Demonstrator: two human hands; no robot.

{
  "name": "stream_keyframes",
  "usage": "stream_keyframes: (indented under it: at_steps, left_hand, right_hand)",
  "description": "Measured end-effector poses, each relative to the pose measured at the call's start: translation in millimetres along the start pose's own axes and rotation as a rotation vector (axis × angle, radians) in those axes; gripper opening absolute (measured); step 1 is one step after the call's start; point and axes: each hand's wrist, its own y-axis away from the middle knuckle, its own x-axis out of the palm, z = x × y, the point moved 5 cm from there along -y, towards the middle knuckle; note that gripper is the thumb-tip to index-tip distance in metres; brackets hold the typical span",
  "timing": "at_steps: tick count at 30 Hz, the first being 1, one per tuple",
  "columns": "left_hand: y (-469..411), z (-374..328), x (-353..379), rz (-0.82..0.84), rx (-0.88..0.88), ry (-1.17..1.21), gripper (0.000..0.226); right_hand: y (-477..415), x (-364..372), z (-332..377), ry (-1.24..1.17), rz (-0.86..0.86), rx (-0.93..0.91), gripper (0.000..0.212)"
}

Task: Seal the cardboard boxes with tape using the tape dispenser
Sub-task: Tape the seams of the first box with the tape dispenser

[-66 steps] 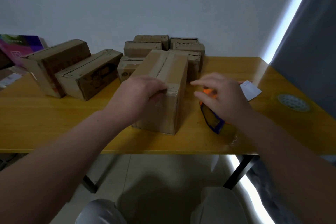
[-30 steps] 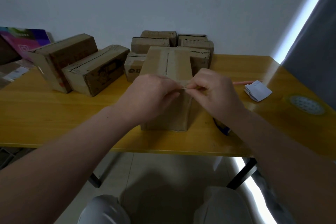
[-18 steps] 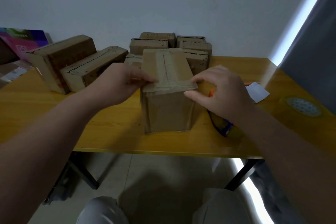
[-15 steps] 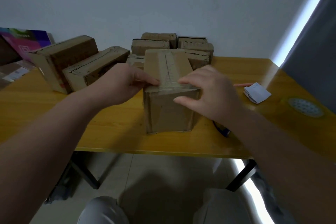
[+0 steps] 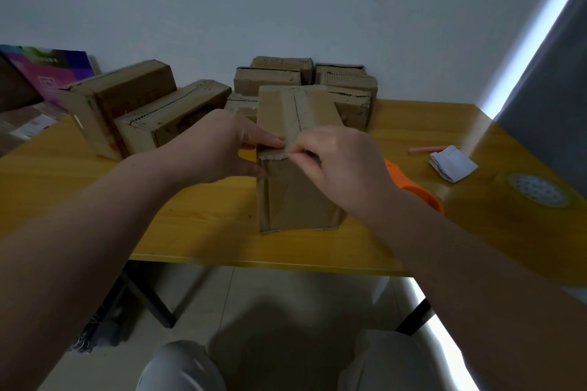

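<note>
A brown cardboard box [image 5: 295,197] stands lengthwise near the front edge of the yellow table [image 5: 79,187]. My left hand [image 5: 219,149] grips its near top-left corner, thumb on the front face and fingers on top. My right hand [image 5: 340,162] pinches at the near top edge of the same box, where a strip of tape crosses it. The orange tape dispenser [image 5: 413,187] lies on the table just right of the box, mostly hidden behind my right wrist.
Two long cardboard boxes [image 5: 143,114] lie at the back left, and several smaller ones [image 5: 343,85] are stacked behind the near box against the wall. A folded white paper [image 5: 452,163] and a pink stick [image 5: 432,149] lie at right. A colourful board [image 5: 47,73] leans far left.
My right hand has slid left along the box's near top edge and now pinches there instead of lying flat. My left hand has stayed at the top-left corner.
</note>
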Motion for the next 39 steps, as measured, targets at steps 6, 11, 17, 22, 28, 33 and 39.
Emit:
stream_keyframes:
  at_steps: [6,11,17,22,28,33,39]
  left_hand:
    - [5,-3,5,-0.110,-0.008,0.003,0.052]
    - [10,-7,10,-0.214,0.045,-0.005,0.043]
    - [15,-12,13,-0.260,0.142,-0.027,0.035]
    - [17,-11,14,-0.261,0.152,-0.042,0.029]
    - [16,-12,8,-0.180,0.078,-0.005,0.037]
    - [-4,-2,-3,-0.112,-0.195,0.224,0.051]
    - [-26,-4,3,-0.036,-0.127,0.246,0.012]
  right_hand:
    - [0,1,-1,-0.018,-0.016,0.031,0.017]
    - [1,0,-1,-0.013,-0.039,0.025,0.016]
    - [2,0,-2,-0.026,-0.028,0.026,0.015]
    - [1,1,-7,-0.023,0.050,0.042,0.019]
    - [1,-12,-21,-0.162,0.123,0.131,0.043]
    - [-2,-23,-53,-0.232,0.055,0.340,0.032]
    - [0,-13,-70,-0.263,0.193,0.409,0.012]
